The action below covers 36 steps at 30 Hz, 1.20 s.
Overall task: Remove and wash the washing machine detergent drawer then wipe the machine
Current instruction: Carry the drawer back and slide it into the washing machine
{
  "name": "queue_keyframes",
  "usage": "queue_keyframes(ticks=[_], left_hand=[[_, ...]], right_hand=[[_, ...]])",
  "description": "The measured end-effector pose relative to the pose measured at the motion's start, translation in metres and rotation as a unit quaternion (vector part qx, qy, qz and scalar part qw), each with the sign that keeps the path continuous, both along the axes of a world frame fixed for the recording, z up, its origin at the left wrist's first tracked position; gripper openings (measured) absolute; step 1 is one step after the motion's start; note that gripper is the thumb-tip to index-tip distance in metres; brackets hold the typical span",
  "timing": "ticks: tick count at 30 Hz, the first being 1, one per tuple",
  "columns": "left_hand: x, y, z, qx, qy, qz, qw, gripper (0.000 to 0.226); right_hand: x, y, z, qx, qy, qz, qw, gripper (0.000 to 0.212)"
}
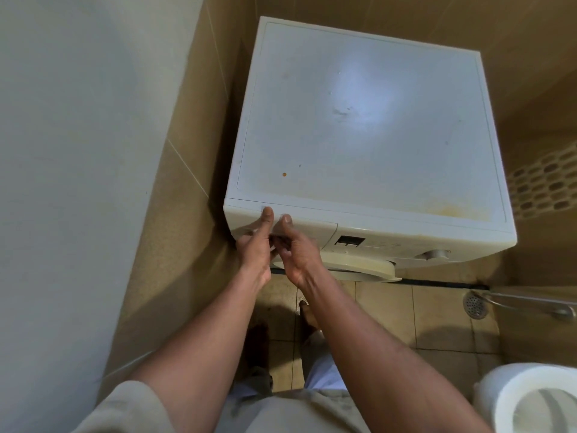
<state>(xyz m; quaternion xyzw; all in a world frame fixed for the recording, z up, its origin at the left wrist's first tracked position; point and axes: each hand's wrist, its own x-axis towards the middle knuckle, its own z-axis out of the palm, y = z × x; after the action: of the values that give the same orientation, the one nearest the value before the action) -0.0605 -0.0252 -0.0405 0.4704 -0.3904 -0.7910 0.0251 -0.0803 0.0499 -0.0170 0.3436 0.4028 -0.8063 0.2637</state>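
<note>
A white front-loading washing machine (368, 126) fills the upper middle of the head view, its top stained yellow near the front. The detergent drawer (315, 228) sits flush in the left part of the front panel. My left hand (256, 245) and my right hand (296, 248) are side by side at the drawer's front, thumbs up on the panel's top edge and fingers curled under the drawer's handle recess. Both hands grip the drawer front; the fingertips are hidden beneath it.
A display (349, 241) and a dial (435, 254) lie to the right on the panel, with the round door (365, 267) below. A grey wall (78, 151) stands close on the left. A floor drain (475, 304), a metal hose (530, 303) and a toilet (530, 398) are at the right.
</note>
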Motion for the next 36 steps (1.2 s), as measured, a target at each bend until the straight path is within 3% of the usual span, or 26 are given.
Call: queue_keyframes(ticks=[3,6,9,11,14,18,24,27,29,36], left_hand=[[0.003,-0.004,0.000,-0.038,-0.012,-0.047,0.998,0.046],[0.003,-0.009,0.005,-0.160,-0.055,-0.141,0.975,0.047],[0.006,-0.014,0.017,-0.266,-0.083,-0.237,0.931,0.052],[0.014,-0.016,0.021,-0.335,-0.095,-0.316,0.882,0.064],[0.036,-0.018,0.024,-0.435,-0.109,-0.419,0.789,0.085],[0.060,-0.004,0.030,-0.525,-0.089,-0.483,0.695,0.062],[0.096,0.029,0.053,-0.625,-0.027,-0.564,0.539,0.040],[0.114,0.070,0.059,-0.647,0.033,-0.596,0.475,0.039],[0.123,0.106,0.060,-0.661,0.063,-0.610,0.432,0.042],[0.164,0.298,0.083,-0.689,0.178,-0.641,0.288,0.045]], right_hand=[[0.002,0.002,-0.001,0.017,0.016,0.020,1.000,0.047],[0.008,0.003,-0.004,0.077,0.042,0.081,0.993,0.040],[0.012,0.005,-0.007,0.181,0.055,0.139,0.972,0.072],[0.017,0.010,-0.008,0.233,0.071,0.171,0.955,0.079],[0.028,0.019,-0.009,0.318,0.116,0.217,0.916,0.054],[0.053,0.037,-0.009,0.386,0.154,0.247,0.875,0.062],[0.101,0.082,0.009,0.481,0.207,0.310,0.793,0.051],[0.133,0.132,0.018,0.566,0.220,0.344,0.717,0.050],[0.153,0.171,0.023,0.597,0.217,0.355,0.686,0.051],[0.239,0.366,0.049,0.668,0.155,0.332,0.647,0.047]])
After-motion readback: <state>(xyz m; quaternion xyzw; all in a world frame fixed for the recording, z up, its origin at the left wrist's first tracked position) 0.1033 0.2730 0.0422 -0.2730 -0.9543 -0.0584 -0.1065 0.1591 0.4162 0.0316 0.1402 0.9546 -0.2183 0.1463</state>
